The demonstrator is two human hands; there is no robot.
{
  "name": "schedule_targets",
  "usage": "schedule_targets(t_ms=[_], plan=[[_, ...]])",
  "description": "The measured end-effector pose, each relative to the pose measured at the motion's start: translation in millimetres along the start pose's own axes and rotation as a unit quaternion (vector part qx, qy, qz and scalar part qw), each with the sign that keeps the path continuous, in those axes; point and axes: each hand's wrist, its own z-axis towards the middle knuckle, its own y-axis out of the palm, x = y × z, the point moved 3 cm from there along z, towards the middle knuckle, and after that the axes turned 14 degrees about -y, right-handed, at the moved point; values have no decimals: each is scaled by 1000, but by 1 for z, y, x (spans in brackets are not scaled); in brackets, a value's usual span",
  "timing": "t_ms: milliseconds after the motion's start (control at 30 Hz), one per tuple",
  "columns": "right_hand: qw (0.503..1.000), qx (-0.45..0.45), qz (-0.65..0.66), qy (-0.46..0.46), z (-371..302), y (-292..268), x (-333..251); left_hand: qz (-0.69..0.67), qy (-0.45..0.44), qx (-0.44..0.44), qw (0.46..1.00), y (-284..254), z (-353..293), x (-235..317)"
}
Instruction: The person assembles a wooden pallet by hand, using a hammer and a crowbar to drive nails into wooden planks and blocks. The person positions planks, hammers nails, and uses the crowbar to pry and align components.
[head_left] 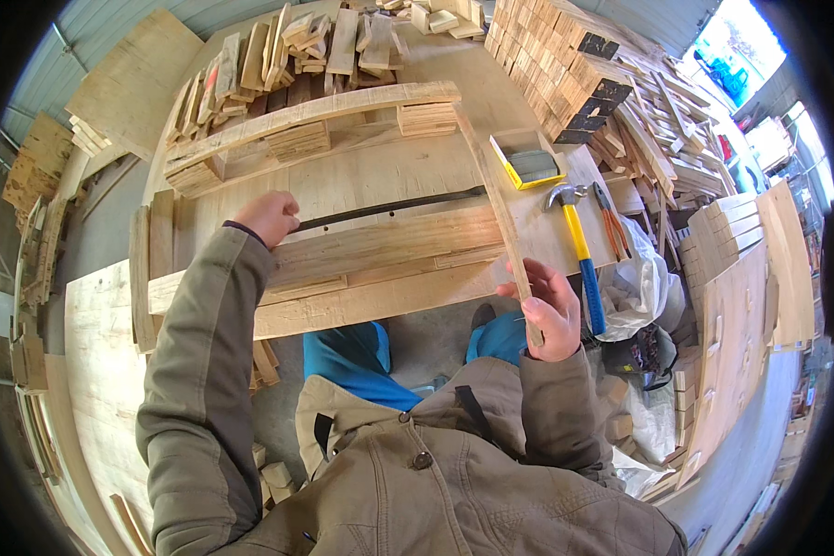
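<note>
while the right hand [551,315] closes its fingers around the near end of a thin wooden slat [497,199], that slat runs pale and narrow away from the body, slightly bowed by the lens, its far end reaching up toward the curved plank [315,111] at the back of the workbench [380,171]. over on the other side, the left hand [267,217] is curled into a fist gripping one end of a dark metal bar [389,208], which lies across the bench above a broad wooden board [380,246]. count them up: one slat in hand, one dark bar, one hammer [579,250] with a yellow and blue handle lying just right of the slat, one pair of red-handled pliers [610,222] beside it, and one yellow box of nails [526,159] further back.
</note>
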Motion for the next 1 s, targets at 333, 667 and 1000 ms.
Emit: schedule_targets(t_ms=[333,667,1000], plan=[[994,-89,-4,55,-5,57,1,-438,126,-60,888,29,-118,46],[914,-315,-164,-196,-30,154,16,-704,73,-155,690,67,-198,48],[900,-348,-207,-163,-30,137,34,-651,-7,94,754,-19,-198,-78]])
